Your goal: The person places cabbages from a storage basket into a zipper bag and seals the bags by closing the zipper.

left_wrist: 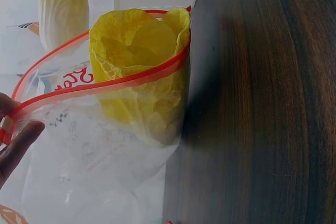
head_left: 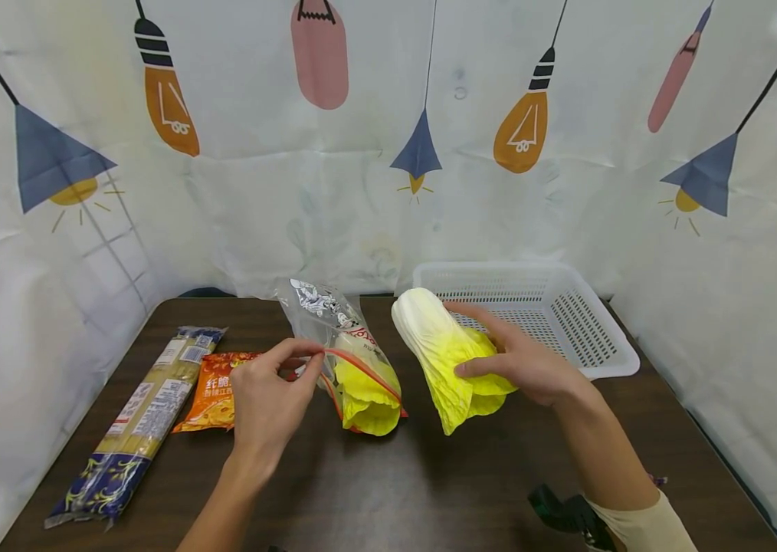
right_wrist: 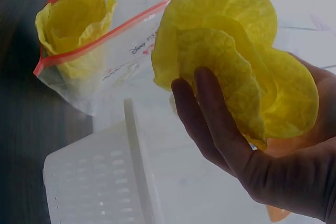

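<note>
A white basket (head_left: 588,337) is sitting at the back right of the dark desk (head_left: 416,483). The left hand (head_left: 267,399) is pinching the red rim of a clear zip bag (head_left: 333,330) holding one yellow cabbage (head_left: 364,395). The right hand (head_left: 526,360) is gripping a second cabbage (head_left: 440,345) beside it, while a noodle packet (head_left: 143,418) and an orange snack pouch (head_left: 212,391) are lying to the left.

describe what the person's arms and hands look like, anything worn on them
Both hands are bare: no gloves or rings show on the left hand or the right hand. The left forearm is uncovered as far as the head view shows. The right arm has a beige sleeve pushed up near the elbow, with a black strapped device beside it.
</note>
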A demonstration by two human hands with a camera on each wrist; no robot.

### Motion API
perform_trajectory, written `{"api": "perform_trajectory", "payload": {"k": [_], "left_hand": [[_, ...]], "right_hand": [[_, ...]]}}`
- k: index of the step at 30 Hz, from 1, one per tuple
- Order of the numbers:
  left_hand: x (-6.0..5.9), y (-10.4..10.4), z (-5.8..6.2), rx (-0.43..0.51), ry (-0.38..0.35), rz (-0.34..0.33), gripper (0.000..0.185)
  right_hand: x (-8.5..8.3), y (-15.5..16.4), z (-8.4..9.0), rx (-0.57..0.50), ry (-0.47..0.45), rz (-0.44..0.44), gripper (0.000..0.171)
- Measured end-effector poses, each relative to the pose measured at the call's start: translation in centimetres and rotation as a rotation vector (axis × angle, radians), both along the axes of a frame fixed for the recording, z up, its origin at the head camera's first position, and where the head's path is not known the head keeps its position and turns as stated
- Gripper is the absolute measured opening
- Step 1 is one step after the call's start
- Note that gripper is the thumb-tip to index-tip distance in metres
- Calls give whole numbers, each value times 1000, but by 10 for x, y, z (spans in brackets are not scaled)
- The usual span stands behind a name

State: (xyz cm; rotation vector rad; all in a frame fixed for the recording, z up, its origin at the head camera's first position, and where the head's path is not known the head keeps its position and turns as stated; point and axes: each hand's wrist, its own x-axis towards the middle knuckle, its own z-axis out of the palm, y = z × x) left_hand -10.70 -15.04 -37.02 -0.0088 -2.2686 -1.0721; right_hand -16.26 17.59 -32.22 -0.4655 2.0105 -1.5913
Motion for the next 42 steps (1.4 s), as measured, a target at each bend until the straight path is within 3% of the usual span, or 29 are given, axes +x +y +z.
{"api": "perform_trajectory", "payload": {"k": [22, 31, 42], "left_hand": [[0, 0, 1, 4, -13, 4, 7], [0, 0, 0, 7, 3, 0, 7], [0, 0, -1, 8, 8, -5, 9]], "right_hand": [[12, 2, -5, -83, -52, 319, 81], [18, -9, -11, 10, 104, 458, 79], [21, -25, -26, 87, 101, 511, 77]]}}
